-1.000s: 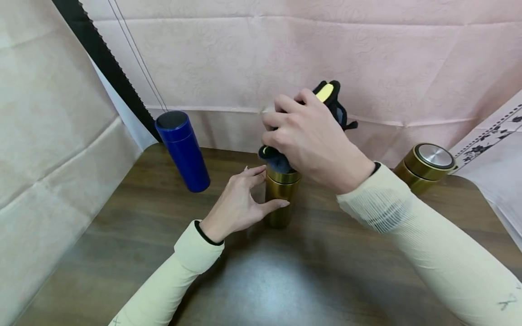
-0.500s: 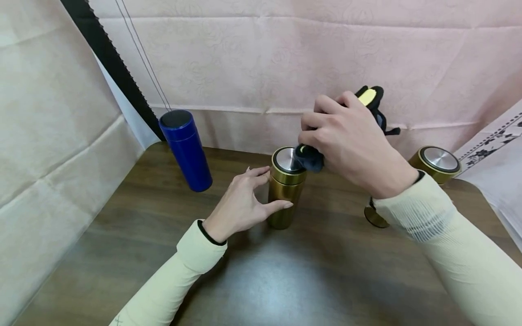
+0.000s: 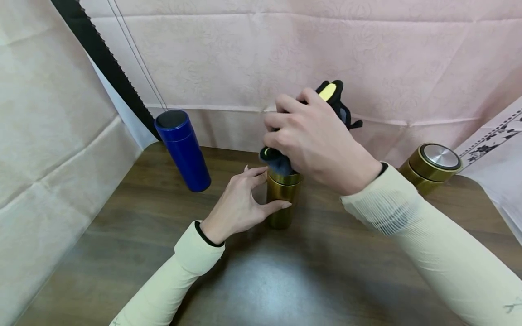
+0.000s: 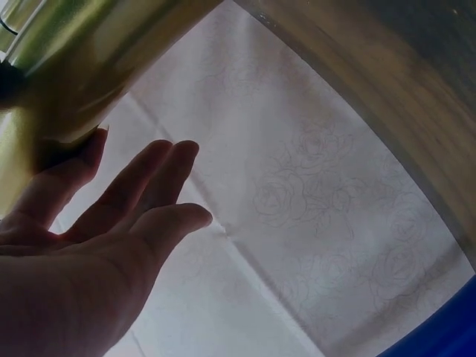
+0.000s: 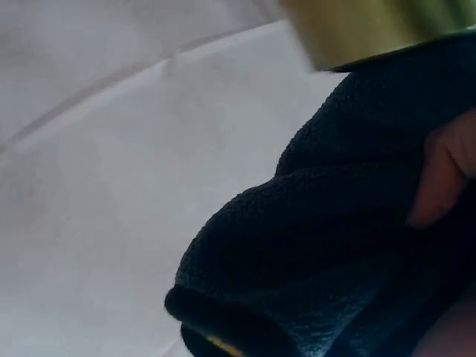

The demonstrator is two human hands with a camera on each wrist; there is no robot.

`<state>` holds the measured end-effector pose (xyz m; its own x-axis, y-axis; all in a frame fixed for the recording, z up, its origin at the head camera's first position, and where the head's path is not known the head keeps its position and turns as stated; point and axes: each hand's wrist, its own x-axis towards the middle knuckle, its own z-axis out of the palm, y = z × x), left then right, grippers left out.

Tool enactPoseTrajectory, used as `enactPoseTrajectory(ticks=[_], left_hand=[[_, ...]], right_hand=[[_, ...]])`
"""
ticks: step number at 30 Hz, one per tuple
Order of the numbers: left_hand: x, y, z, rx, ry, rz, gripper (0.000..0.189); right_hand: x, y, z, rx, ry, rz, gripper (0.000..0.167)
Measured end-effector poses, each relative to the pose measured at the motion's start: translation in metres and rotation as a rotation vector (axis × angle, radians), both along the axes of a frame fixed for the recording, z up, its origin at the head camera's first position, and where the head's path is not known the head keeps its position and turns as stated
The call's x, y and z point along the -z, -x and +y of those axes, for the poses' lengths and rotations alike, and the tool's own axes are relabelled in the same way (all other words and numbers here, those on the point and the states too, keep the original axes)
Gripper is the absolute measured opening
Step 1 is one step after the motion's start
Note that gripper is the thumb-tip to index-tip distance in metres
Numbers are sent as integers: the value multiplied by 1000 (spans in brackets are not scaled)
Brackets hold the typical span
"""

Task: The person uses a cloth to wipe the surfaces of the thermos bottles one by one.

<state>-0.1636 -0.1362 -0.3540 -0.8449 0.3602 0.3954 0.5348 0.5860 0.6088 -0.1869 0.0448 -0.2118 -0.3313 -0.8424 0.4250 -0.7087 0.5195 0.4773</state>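
Note:
An upright gold thermos bottle (image 3: 284, 199) stands mid-table in the head view. Around its body my left hand (image 3: 240, 206) holds it, thumb across the front and a fingertip on the far side; the left wrist view shows the other fingers (image 4: 167, 178) off the metal. Bunched in my right hand (image 3: 316, 138) is a dark plush cloth (image 5: 297, 245) with black and yellow edging (image 3: 328, 92). Its lower end lies over the bottle's lid, which it hides. In the right wrist view the cloth meets the gold rim (image 5: 379, 33).
To the left stands a blue thermos bottle (image 3: 184, 154) with a dark top. Another gold bottle (image 3: 432, 165) with a silver lid is at the right, partly behind my right sleeve (image 3: 391, 213). A pale cloth backdrop (image 3: 228, 68) rises behind the wooden table (image 3: 261, 280).
My right hand with the cloth moved right off the lid, baring its silver top, then came back left over it. The left hand and bottle have stayed in place.

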Motion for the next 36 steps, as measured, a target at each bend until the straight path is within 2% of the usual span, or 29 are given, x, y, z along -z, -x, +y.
enactPoseTrajectory(ticks=[4, 8, 13, 16, 21, 25, 29, 33, 36], left_hand=[[-1, 0, 0, -26, 14, -32, 61], [-1, -1, 1, -27, 23, -44, 62], [-1, -2, 2, -36, 24, -48, 62], [-1, -3, 2, -46, 25, -63, 60], [0, -3, 1, -45, 17, -73, 54], [1, -1, 1, -18, -20, -72, 49], [4, 1, 1, 10, -86, -67, 43], [6, 3, 1, 5, -141, -86, 46], [8, 4, 1, 9, -173, -128, 52]], right_hand=[[0, 11, 3, 94, -10, -19, 15], [2, 12, 16, 136, 33, -28, 16], [5, 0, 37, 136, 80, -2, 18], [7, -15, 46, 85, 140, -33, 22], [16, -33, 59, -25, 388, -174, 23], [28, -41, 67, -37, 623, -346, 20], [46, -45, 71, -71, 849, -525, 31], [64, -43, 76, -26, 1037, -635, 34], [77, -40, 80, 3, 1138, -692, 34]])
